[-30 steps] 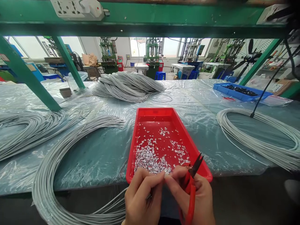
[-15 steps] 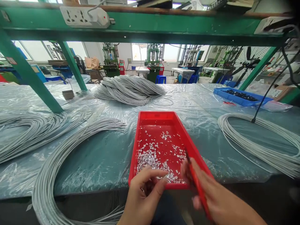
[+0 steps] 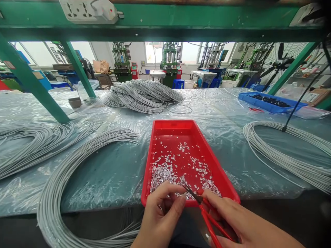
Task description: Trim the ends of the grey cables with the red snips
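Note:
My left hand [image 3: 164, 210] is closed in a pinch over the near edge of the red tray [image 3: 149, 165]. A small pale tip, apparently the end of a thin grey cable, shows between thumb and forefinger; the fingers hide the rest. My right hand [image 3: 230, 217] grips red-handled scissors [image 3: 210, 222], whose slim dark blades point left and reach the left fingertips. Many small silvery foil scraps [image 3: 162, 174] lie in the tray, thickest at its near end. To the left, a curved bundle of grey cables [image 3: 53, 193] runs off the table edge and toward my lap.
A large heap of grey cable [image 3: 142, 96] lies at the back. More coils rest at the left [image 3: 31, 144] and right [image 3: 281, 151]. A blue tray [image 3: 271, 102] of black parts stands back right. Green shelf posts [image 3: 38, 86] and a beam [image 3: 201, 20] frame the table.
My right hand has brought the scissors left, so their blades now meet the left fingertips. Foil scraps hidden by it earlier now show. The view has tilted slightly down.

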{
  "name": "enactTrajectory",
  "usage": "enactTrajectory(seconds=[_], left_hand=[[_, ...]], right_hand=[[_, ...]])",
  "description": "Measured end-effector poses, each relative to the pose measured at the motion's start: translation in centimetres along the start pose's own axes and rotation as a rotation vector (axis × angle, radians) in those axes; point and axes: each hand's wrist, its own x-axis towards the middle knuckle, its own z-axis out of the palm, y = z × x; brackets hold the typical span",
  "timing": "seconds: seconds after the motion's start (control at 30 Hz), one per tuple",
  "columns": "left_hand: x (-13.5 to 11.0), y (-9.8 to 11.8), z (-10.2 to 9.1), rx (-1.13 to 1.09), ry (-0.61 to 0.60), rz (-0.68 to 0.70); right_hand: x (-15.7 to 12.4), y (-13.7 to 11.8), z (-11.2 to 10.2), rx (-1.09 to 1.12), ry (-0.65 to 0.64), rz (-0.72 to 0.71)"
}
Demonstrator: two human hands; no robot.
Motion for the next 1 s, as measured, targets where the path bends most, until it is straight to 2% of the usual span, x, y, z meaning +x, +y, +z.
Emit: enactTrajectory(seconds=[0.13,0.23,0.37,0.47,0.53,0.57,0.63,0.73,0.83,0.87,0.93,1.0], left_hand=[[0.9,0.3,-0.1,0.113,0.005,0.057],[2.5,0.6,-0.7,0.295,-0.083,0.158],[3.9,1.1,-2.1,0.552,-0.200,0.282],[3.6,1.9,-3.3,0.923,-0.265,0.385],[3.2,2.3,-3.9,1.094,-0.314,0.373],[2.9,2.3,-4.2,1.096,-0.350,0.331],[2.5,2.0,-4.7,0.903,-0.411,0.179],[1.7,0.8,-5.2,0.374,-0.395,-0.074],[0.6,-0.3,-4.9,0.120,-0.282,-0.126],[0.2,-0.5,-4.6,0.101,-0.211,-0.149],[-0.6,-1.0,-4.0,0.059,-0.116,-0.228],[-1.3,-1.4,-3.5,-0.014,-0.163,-0.278]], right_hand=[[0.4,-0.1,-1.5,0.038,0.060,-0.160],[1.5,-0.2,-3.3,0.009,0.021,-0.190],[3.3,-0.1,-4.8,0.163,-0.004,-0.217],[4.0,0.2,-4.8,0.224,0.058,-0.194],[4.0,0.5,-4.6,0.254,0.139,-0.138],[3.8,0.6,-4.5,0.294,0.182,-0.109],[3.4,0.9,-4.0,0.416,0.265,-0.076],[2.8,1.3,-3.3,0.591,0.366,-0.085],[2.5,1.4,-2.9,0.617,0.416,-0.073],[2.5,1.5,-2.9,0.600,0.413,-0.085],[2.4,1.4,-3.0,0.533,0.327,-0.157],[2.2,1.3,-3.2,0.455,0.206,-0.248]])
